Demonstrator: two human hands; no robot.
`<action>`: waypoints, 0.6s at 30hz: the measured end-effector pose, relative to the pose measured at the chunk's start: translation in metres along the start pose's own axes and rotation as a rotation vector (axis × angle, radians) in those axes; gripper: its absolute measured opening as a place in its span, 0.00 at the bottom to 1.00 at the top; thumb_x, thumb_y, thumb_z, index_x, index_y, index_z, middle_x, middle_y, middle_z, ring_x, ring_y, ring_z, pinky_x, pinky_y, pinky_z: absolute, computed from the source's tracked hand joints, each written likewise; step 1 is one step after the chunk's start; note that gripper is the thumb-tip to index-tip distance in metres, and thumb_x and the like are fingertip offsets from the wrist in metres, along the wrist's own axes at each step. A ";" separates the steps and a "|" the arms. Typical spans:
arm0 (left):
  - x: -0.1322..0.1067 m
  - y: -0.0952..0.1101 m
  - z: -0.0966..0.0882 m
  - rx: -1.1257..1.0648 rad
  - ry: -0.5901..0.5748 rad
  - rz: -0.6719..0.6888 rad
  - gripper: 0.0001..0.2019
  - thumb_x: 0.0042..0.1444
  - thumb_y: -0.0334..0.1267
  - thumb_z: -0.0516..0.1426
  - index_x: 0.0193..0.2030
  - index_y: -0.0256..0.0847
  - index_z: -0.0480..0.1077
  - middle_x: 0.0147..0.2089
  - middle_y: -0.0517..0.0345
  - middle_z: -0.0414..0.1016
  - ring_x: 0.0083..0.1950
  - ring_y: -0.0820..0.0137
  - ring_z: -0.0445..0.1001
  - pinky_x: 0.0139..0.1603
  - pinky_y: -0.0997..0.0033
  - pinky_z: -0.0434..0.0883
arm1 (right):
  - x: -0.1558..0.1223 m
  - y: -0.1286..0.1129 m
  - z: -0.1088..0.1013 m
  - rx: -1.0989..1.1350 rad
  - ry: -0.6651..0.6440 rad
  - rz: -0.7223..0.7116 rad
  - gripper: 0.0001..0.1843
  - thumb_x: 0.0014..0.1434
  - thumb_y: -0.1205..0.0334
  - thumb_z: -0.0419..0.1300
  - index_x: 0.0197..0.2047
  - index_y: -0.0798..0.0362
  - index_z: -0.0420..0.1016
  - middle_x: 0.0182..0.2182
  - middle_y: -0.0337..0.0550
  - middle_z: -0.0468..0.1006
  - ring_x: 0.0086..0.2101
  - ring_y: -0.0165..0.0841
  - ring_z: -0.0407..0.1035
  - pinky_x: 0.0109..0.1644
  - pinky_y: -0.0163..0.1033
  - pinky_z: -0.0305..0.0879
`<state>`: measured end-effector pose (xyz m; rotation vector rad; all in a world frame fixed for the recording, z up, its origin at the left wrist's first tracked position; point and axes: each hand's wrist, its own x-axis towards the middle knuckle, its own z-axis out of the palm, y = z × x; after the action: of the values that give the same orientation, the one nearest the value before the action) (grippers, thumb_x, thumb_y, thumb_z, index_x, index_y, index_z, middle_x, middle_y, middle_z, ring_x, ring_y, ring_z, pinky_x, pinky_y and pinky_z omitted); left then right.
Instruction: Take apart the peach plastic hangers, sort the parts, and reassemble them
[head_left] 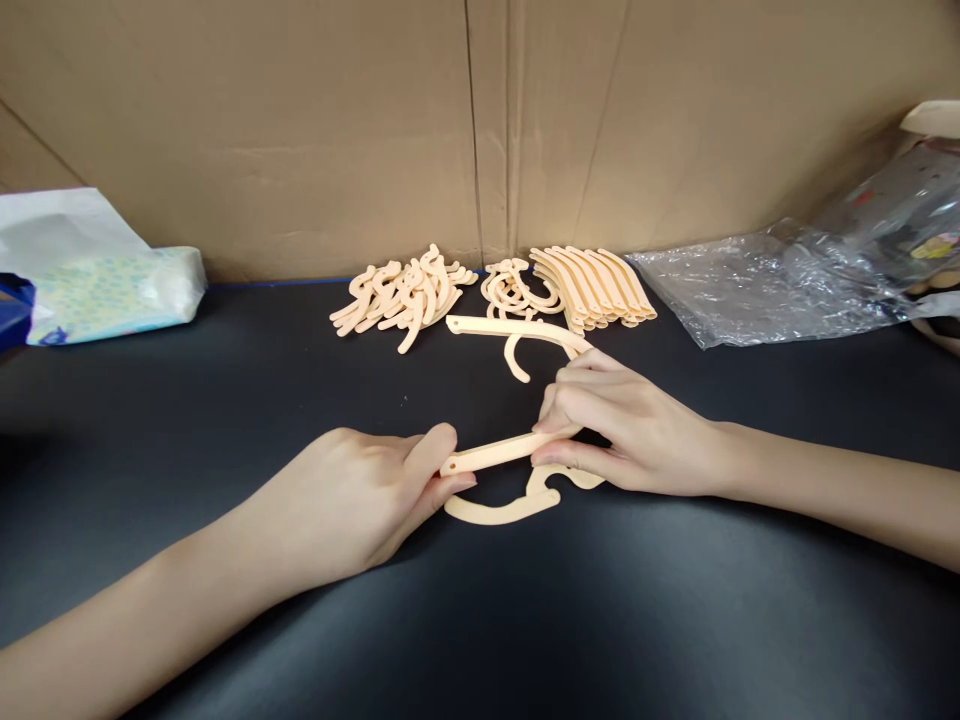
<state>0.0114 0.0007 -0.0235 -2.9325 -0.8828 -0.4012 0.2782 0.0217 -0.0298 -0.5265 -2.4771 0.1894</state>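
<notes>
My left hand [360, 500] pinches the left end of a peach plastic hanger arm [491, 453], thumb on top and fingers curled below. My right hand [622, 425] grips the same arm at its right end, fingers closed over it. A curved peach hook piece [499, 510] lies on the black table [225, 400] just beneath the arm, between both hands. Behind my right hand lies another arm with a hook [510, 335] attached.
At the back of the table sit a pile of peach hook pieces [401, 295], a few loose hooks [514, 290] and a stack of hanger arms [596, 285]. A clear plastic bag [780, 285] lies at right, a tissue pack [105, 290] at left, with a cardboard wall [480, 120] behind.
</notes>
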 end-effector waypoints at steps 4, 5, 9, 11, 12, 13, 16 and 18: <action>-0.001 0.002 0.000 0.105 0.013 0.006 0.13 0.72 0.42 0.40 0.40 0.42 0.60 0.22 0.66 0.69 0.16 0.72 0.66 0.17 0.71 0.52 | 0.001 0.000 0.000 0.010 0.008 -0.005 0.11 0.68 0.60 0.55 0.33 0.52 0.65 0.27 0.37 0.75 0.28 0.29 0.64 0.44 0.39 0.61; -0.001 0.002 0.000 0.116 0.017 0.008 0.12 0.73 0.42 0.40 0.44 0.41 0.61 0.24 0.65 0.71 0.18 0.72 0.68 0.17 0.71 0.54 | 0.001 0.000 0.000 0.009 0.011 -0.005 0.11 0.68 0.60 0.56 0.33 0.52 0.65 0.27 0.37 0.75 0.28 0.29 0.64 0.44 0.39 0.62; -0.002 0.002 -0.002 0.114 0.013 0.011 0.13 0.73 0.42 0.40 0.53 0.39 0.59 0.27 0.63 0.76 0.20 0.71 0.73 0.18 0.73 0.58 | 0.001 0.000 0.001 0.006 0.002 -0.009 0.10 0.68 0.61 0.56 0.33 0.52 0.64 0.27 0.37 0.75 0.28 0.29 0.64 0.45 0.38 0.62; -0.002 0.002 -0.002 0.130 0.013 0.009 0.13 0.73 0.42 0.40 0.52 0.39 0.60 0.27 0.64 0.75 0.20 0.71 0.73 0.18 0.73 0.58 | 0.001 0.000 0.001 0.011 -0.003 -0.009 0.10 0.68 0.61 0.56 0.33 0.53 0.64 0.27 0.38 0.75 0.28 0.29 0.65 0.45 0.39 0.62; -0.002 0.002 -0.002 0.142 0.015 0.008 0.13 0.72 0.42 0.40 0.51 0.39 0.60 0.26 0.64 0.75 0.20 0.71 0.73 0.18 0.73 0.58 | 0.001 0.000 0.001 0.014 -0.003 -0.007 0.10 0.68 0.61 0.56 0.33 0.53 0.64 0.28 0.38 0.75 0.28 0.29 0.65 0.44 0.39 0.62; -0.002 0.003 -0.003 0.154 0.020 0.012 0.13 0.72 0.42 0.41 0.51 0.39 0.60 0.26 0.64 0.74 0.20 0.71 0.73 0.17 0.72 0.58 | 0.001 0.000 0.001 0.016 -0.004 -0.003 0.10 0.68 0.61 0.56 0.33 0.53 0.64 0.28 0.38 0.75 0.28 0.29 0.65 0.44 0.39 0.62; 0.000 0.003 -0.004 0.182 0.032 0.026 0.12 0.72 0.41 0.41 0.50 0.38 0.61 0.26 0.64 0.74 0.20 0.70 0.74 0.17 0.72 0.59 | 0.001 -0.001 0.000 0.030 -0.011 0.008 0.10 0.68 0.62 0.56 0.33 0.53 0.64 0.27 0.37 0.75 0.28 0.29 0.65 0.43 0.38 0.61; 0.002 0.003 -0.004 0.196 0.036 0.039 0.12 0.72 0.41 0.41 0.49 0.38 0.61 0.26 0.63 0.75 0.20 0.70 0.74 0.17 0.72 0.60 | 0.001 -0.001 -0.001 0.047 -0.016 0.014 0.10 0.68 0.62 0.56 0.34 0.52 0.63 0.28 0.37 0.75 0.28 0.28 0.65 0.43 0.38 0.61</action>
<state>0.0136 -0.0019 -0.0190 -2.7503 -0.8092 -0.3431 0.2773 0.0211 -0.0280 -0.5246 -2.4791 0.2574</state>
